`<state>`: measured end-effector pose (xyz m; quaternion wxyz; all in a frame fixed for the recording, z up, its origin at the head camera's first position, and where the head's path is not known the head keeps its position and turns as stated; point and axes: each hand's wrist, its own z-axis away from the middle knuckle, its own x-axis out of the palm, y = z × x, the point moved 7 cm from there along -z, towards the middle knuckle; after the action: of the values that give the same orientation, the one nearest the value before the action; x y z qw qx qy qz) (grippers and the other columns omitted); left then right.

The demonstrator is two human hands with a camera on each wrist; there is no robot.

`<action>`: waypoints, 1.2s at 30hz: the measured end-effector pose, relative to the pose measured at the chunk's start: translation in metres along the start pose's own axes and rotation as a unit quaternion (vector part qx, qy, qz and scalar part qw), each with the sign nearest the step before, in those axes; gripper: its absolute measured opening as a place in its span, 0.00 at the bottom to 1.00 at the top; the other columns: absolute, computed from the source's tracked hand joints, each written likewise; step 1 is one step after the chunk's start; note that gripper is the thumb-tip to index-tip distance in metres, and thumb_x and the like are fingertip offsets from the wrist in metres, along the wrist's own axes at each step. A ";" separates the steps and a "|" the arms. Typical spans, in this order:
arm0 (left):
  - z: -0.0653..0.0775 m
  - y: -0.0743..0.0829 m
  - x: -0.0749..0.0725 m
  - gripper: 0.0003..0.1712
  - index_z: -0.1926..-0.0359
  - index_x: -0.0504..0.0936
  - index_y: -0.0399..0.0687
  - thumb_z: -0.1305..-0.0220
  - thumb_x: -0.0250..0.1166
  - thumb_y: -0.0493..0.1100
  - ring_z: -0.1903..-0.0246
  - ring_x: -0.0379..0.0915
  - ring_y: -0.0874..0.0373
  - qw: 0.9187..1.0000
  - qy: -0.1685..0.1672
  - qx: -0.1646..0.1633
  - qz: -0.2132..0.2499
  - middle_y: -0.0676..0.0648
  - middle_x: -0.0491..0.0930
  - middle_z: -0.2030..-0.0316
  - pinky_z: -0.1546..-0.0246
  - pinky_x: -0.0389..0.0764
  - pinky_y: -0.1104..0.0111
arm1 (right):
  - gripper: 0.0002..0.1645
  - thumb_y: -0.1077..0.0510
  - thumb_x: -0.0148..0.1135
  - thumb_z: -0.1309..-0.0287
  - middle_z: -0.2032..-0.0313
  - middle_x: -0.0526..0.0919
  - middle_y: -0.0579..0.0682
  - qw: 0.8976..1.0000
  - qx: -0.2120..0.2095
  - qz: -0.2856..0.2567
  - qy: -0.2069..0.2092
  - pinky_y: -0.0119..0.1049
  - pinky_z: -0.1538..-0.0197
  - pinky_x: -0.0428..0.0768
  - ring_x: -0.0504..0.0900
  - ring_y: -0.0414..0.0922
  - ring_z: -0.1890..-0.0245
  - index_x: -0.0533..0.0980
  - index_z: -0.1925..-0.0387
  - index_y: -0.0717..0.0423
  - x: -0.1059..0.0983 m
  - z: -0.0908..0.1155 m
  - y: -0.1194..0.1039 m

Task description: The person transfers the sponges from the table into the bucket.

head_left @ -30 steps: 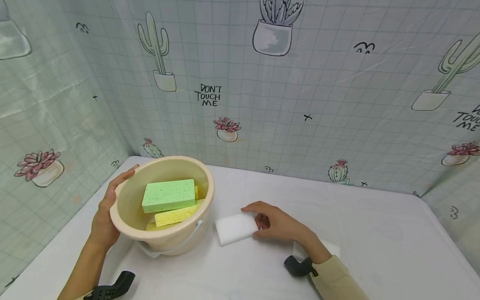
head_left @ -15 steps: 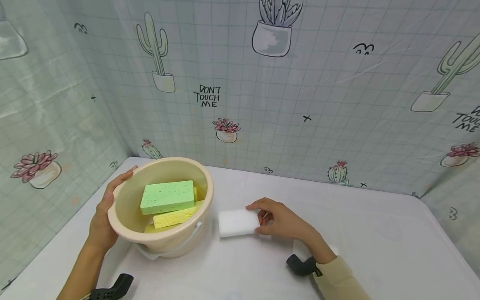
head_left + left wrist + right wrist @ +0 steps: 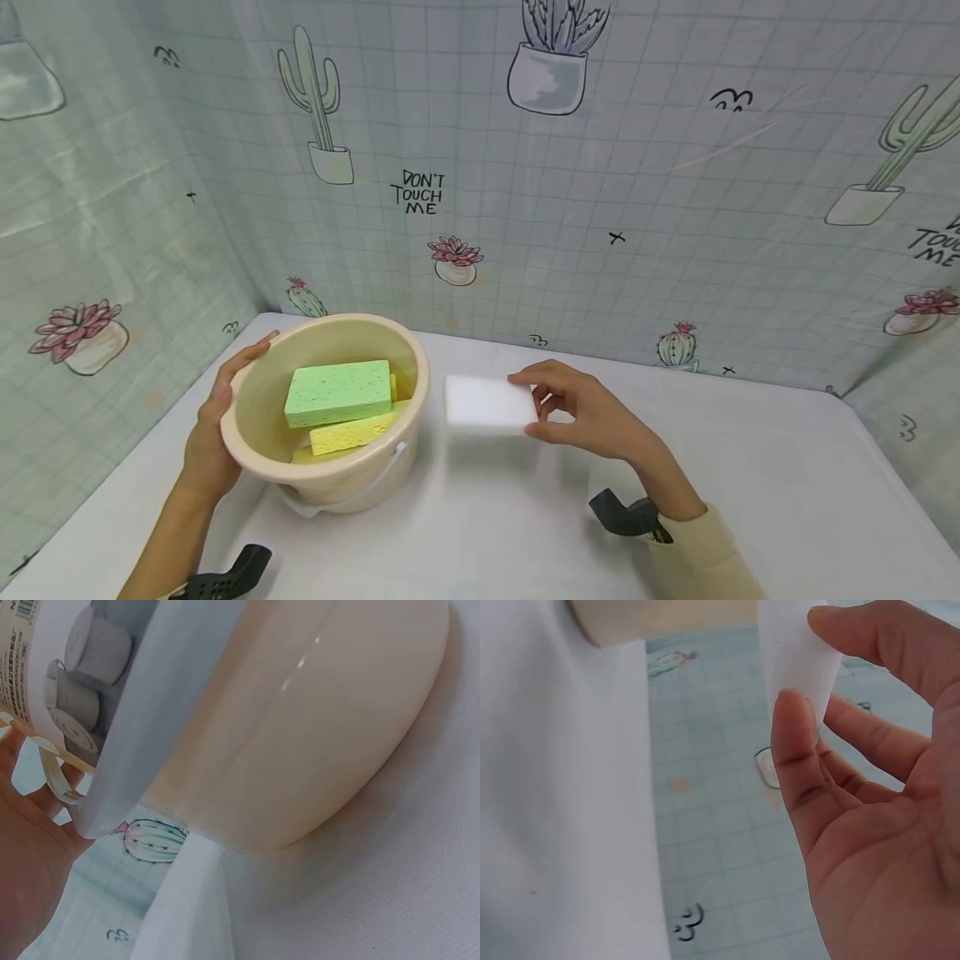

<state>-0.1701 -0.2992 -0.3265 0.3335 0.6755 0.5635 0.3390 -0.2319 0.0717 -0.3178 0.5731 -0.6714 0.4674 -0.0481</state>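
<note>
A cream bucket [image 3: 318, 477] stands tilted on the white table, its mouth turned towards the head camera. Inside lie a green sponge [image 3: 337, 392] and yellow sponges [image 3: 351, 433] beneath it. My left hand [image 3: 210, 433] grips the bucket's left side, fingers up along the rim; the left wrist view has the bucket's label and outer wall close beside that hand [image 3: 34, 847]. Right of the bucket, my right hand [image 3: 577, 408] pinches a white sponge block [image 3: 489, 404] by its right end, thumb against fingers. A shadow shows below the block, which hangs above the table.
The bucket's pale handle [image 3: 352, 498] hangs down at its front. A pale flat shape [image 3: 606, 477] lies on the table [image 3: 750, 475], partly behind the right wrist. A cactus-print curtain [image 3: 525, 208] borders the table at the back and both sides.
My right hand has lifted the white sponge block from the table, moving up and slightly right, and the block has turned level. My left hand and the bucket have stayed in place.
</note>
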 end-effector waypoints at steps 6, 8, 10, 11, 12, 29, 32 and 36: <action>0.000 0.001 -0.001 0.30 0.30 0.54 0.38 0.25 0.30 0.48 0.29 0.43 0.54 1.000 -0.002 0.002 -0.003 0.42 0.49 0.28 0.36 0.56 0.74 | 0.32 0.66 0.69 0.47 0.47 0.73 0.54 1.000 -0.022 -0.002 -0.004 0.37 0.60 0.80 0.76 0.49 0.59 0.71 0.39 0.60 -0.004 -0.014 -0.027; 0.000 0.000 0.000 0.30 0.29 0.54 0.38 0.25 0.30 0.48 0.29 0.44 0.54 1.000 -0.003 0.002 -0.006 0.42 0.49 0.28 0.36 0.56 0.74 | 0.32 0.66 0.69 0.47 0.47 0.73 0.53 1.000 -0.027 0.000 -0.004 0.37 0.60 0.80 0.76 0.48 0.58 0.71 0.39 0.59 -0.005 -0.018 -0.036; -0.001 0.000 -0.001 0.30 0.29 0.54 0.37 0.25 0.30 0.47 0.29 0.43 0.54 1.000 -0.004 0.002 -0.008 0.42 0.49 0.28 0.36 0.56 0.74 | 0.33 0.66 0.69 0.48 0.47 0.73 0.51 1.000 -0.027 -0.003 -0.004 0.37 0.60 0.80 0.76 0.48 0.57 0.71 0.39 0.56 -0.004 -0.024 -0.043; -0.001 0.000 -0.001 0.30 0.29 0.54 0.37 0.25 0.30 0.47 0.29 0.44 0.54 1.000 -0.004 0.002 -0.009 0.42 0.49 0.28 0.36 0.56 0.74 | 0.33 0.66 0.69 0.48 0.47 0.73 0.51 1.000 -0.030 -0.005 -0.007 0.38 0.60 0.80 0.76 0.48 0.57 0.72 0.39 0.57 -0.003 -0.027 -0.048; 0.000 -0.001 -0.001 0.30 0.29 0.54 0.37 0.25 0.30 0.47 0.29 0.43 0.54 1.000 -0.005 0.002 -0.010 0.42 0.49 0.28 0.36 0.56 0.74 | 0.33 0.66 0.70 0.48 0.46 0.73 0.50 0.999 -0.032 -0.005 -0.008 0.38 0.59 0.80 0.76 0.48 0.57 0.72 0.39 0.56 -0.002 -0.030 -0.051; 0.000 -0.002 -0.002 0.30 0.29 0.54 0.38 0.26 0.31 0.47 0.30 0.44 0.55 1.000 -0.003 -0.003 -0.027 0.43 0.49 0.28 0.37 0.57 0.75 | 0.27 0.66 0.69 0.49 0.50 0.76 0.46 0.996 -0.057 -0.017 -0.070 0.38 0.57 0.82 0.78 0.43 0.62 0.77 0.45 0.58 0.042 -0.088 -0.095; 0.000 -0.001 -0.002 0.30 0.29 0.54 0.38 0.26 0.31 0.47 0.30 0.44 0.55 1.000 -0.002 -0.002 -0.025 0.43 0.49 0.28 0.36 0.56 0.75 | 0.26 0.66 0.69 0.49 0.50 0.76 0.47 0.995 -0.059 -0.020 -0.081 0.37 0.56 0.82 0.78 0.43 0.62 0.76 0.46 0.59 0.048 -0.094 -0.097; 0.000 0.000 -0.002 0.30 0.30 0.54 0.38 0.25 0.30 0.47 0.29 0.43 0.55 1.000 -0.003 0.001 -0.017 0.43 0.49 0.28 0.36 0.55 0.74 | 0.26 0.66 0.69 0.49 0.51 0.76 0.47 0.994 -0.053 -0.021 -0.094 0.37 0.56 0.82 0.77 0.43 0.62 0.76 0.46 0.60 0.055 -0.100 -0.098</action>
<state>-0.1701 -0.3008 -0.3271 0.3401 0.6673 0.5740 0.3310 -0.2053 -0.0474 -0.2302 0.5766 -0.7121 0.3995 0.0279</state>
